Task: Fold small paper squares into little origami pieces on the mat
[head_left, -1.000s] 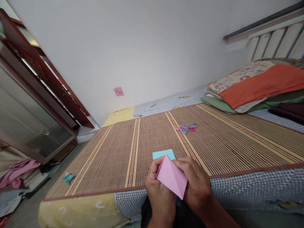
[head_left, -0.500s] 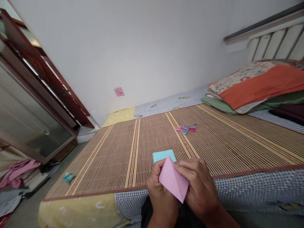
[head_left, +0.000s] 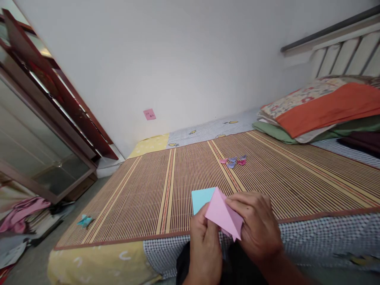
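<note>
A folded pink origami paper [head_left: 223, 215] is held between both hands above the front edge of the bed. My left hand [head_left: 204, 237] pinches its left side, and my right hand [head_left: 257, 225] grips its right side with the thumb on the upper face. The paper has a raised crease from its top point down to the lower right, with loose flaps underneath. Partly behind the paper and my left hand, a light blue paper square [head_left: 202, 198] lies on the striped mat [head_left: 142, 194].
Several small pink and purple folded papers [head_left: 233, 161] lie farther back on the mat. A blue folded paper piece [head_left: 85, 221] is near the left edge. Folded bedding [head_left: 320, 109] is stacked at the right, by a radiator [head_left: 347, 57]. A pink note [head_left: 149, 114] is on the wall.
Both hands and the pink paper have shifted slightly right. The paper has tilted, showing flaps at its lower edge, and more of the light blue square is visible.
</note>
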Demonstrator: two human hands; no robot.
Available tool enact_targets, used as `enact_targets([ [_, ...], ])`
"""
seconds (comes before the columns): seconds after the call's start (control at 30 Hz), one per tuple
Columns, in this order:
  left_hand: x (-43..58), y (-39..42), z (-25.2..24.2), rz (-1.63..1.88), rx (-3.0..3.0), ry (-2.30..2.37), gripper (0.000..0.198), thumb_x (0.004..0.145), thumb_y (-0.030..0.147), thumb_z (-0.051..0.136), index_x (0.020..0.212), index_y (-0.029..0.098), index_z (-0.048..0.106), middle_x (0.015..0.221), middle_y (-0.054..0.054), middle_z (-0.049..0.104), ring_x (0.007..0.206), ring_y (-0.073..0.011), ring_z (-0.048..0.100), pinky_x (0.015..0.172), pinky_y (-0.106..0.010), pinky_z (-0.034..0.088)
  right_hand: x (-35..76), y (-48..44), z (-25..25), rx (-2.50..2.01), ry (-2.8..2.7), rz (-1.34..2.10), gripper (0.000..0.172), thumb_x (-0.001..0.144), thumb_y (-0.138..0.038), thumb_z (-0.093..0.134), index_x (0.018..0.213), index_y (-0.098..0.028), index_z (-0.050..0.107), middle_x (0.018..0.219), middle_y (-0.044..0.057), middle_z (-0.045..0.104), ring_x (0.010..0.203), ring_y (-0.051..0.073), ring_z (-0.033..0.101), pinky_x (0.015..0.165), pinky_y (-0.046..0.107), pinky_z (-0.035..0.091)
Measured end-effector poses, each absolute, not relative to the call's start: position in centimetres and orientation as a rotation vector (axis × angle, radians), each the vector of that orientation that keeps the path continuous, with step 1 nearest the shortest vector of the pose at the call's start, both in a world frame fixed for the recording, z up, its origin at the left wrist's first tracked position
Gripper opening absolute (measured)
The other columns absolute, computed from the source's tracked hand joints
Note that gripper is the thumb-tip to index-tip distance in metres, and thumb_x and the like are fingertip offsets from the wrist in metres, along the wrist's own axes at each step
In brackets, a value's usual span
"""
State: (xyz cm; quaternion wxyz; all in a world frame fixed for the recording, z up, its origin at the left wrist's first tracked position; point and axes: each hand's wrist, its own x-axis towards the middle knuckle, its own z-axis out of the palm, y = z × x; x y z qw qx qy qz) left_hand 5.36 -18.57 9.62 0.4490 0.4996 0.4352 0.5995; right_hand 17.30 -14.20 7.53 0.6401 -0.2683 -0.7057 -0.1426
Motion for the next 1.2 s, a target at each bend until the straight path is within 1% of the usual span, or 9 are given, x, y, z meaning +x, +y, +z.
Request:
enact_targets([
  [0.23, 5.2, -18.2, 8.9, 1.546, 1.132, 1.060, 0.032, 0.098, 0.039, 0.060, 0.108, 0.016, 0.078, 0.088, -0.006, 0.070, 0.082, -0.0196, 0.057, 0.076, -0.027, 0.048, 17.1, -14.1, 7.4, -0.630, -1.645, -0.349, 0.020, 0.096, -0.001, 0.054, 0.102, -0.015, 0.066, 0.092, 0.010, 0.070, 0.086, 0.024, 0.065, 0.078, 0.041, 0.048],
  [0.4, 5.3, -18.1, 8.7, 1.506, 0.868, 0.886, 0.032, 0.091, 0.033, 0.069, 0.119, 0.018, 0.076, 0.099, -0.007, 0.074, 0.089, -0.0209, 0.062, 0.084, -0.029, 0.048, 17.0, -14.0, 7.5, -0.668, -1.631, -0.348, 0.020, 0.094, 0.000, 0.056, 0.103, -0.016, 0.066, 0.093, 0.010, 0.071, 0.087, 0.024, 0.066, 0.078, 0.041, 0.048],
  [0.53, 4.5, -18.7, 9.0, 1.408, 0.840, 0.666, 0.040, 0.082, 0.027, 0.077, 0.121, 0.018, 0.076, 0.109, -0.009, 0.074, 0.099, -0.0242, 0.064, 0.091, -0.032, 0.047, 17.2, -13.9, 7.4, -0.674, -1.621, -0.365, 0.022, 0.096, 0.002, 0.054, 0.104, -0.014, 0.066, 0.094, 0.010, 0.069, 0.088, 0.023, 0.064, 0.077, 0.041, 0.047],
  [0.63, 3.6, -18.9, 9.1, 1.368, 0.749, 0.555, 0.037, 0.085, 0.033, 0.074, 0.119, 0.018, 0.078, 0.114, -0.011, 0.073, 0.103, -0.0258, 0.064, 0.093, -0.035, 0.048, 17.5, -13.9, 7.2, -0.647, -1.637, -0.362, 0.020, 0.095, 0.002, 0.057, 0.104, -0.013, 0.067, 0.095, 0.011, 0.068, 0.090, 0.024, 0.064, 0.079, 0.043, 0.047],
  [0.67, 3.4, -18.8, 9.2, 1.358, 0.728, 0.558, 0.034, 0.088, 0.035, 0.073, 0.116, 0.018, 0.079, 0.113, -0.011, 0.073, 0.101, -0.0249, 0.064, 0.092, -0.034, 0.048, 17.5, -13.9, 7.2, -0.630, -1.646, -0.354, 0.020, 0.094, 0.003, 0.058, 0.104, -0.012, 0.067, 0.095, 0.011, 0.068, 0.091, 0.025, 0.064, 0.080, 0.043, 0.048],
  [0.77, 3.1, -18.2, 9.6, 1.321, 0.739, 0.615, 0.026, 0.091, 0.036, 0.072, 0.103, 0.014, 0.082, 0.093, -0.009, 0.074, 0.086, -0.0196, 0.064, 0.084, -0.030, 0.048, 17.6, -14.0, 7.3, -0.583, -1.663, -0.336, 0.024, 0.093, 0.004, 0.057, 0.106, -0.013, 0.067, 0.097, 0.011, 0.068, 0.093, 0.025, 0.064, 0.081, 0.044, 0.049],
  [0.9, 3.0, -17.4, 10.5, 1.227, 0.802, 0.660, 0.025, 0.087, 0.034, 0.077, 0.093, 0.010, 0.082, 0.073, -0.007, 0.070, 0.069, -0.0156, 0.059, 0.076, -0.028, 0.046, 17.7, -14.3, 7.5, -0.534, -1.692, -0.299, 0.025, 0.092, 0.002, 0.056, 0.106, -0.015, 0.068, 0.097, 0.009, 0.069, 0.093, 0.024, 0.064, 0.082, 0.043, 0.052],
  [1.1, 2.3, -17.1, 10.5, 1.208, 0.860, 0.734, 0.025, 0.081, 0.034, 0.083, 0.089, 0.010, 0.083, 0.067, -0.004, 0.065, 0.062, -0.0119, 0.051, 0.066, -0.024, 0.038, 17.8, -14.7, 7.6, -0.495, -1.725, -0.253, 0.028, 0.089, 0.004, 0.058, 0.107, -0.015, 0.070, 0.098, 0.009, 0.069, 0.094, 0.023, 0.065, 0.081, 0.040, 0.057],
  [1.2, 2.4, -17.4, 10.4, 1.246, 0.873, 0.745, 0.026, 0.083, 0.036, 0.081, 0.090, 0.011, 0.083, 0.067, -0.004, 0.064, 0.060, -0.0119, 0.049, 0.063, -0.023, 0.037, 17.8, -14.8, 7.6, -0.510, -1.724, -0.258, 0.030, 0.089, 0.004, 0.057, 0.106, -0.017, 0.070, 0.098, 0.008, 0.070, 0.093, 0.022, 0.066, 0.081, 0.039, 0.059],
])
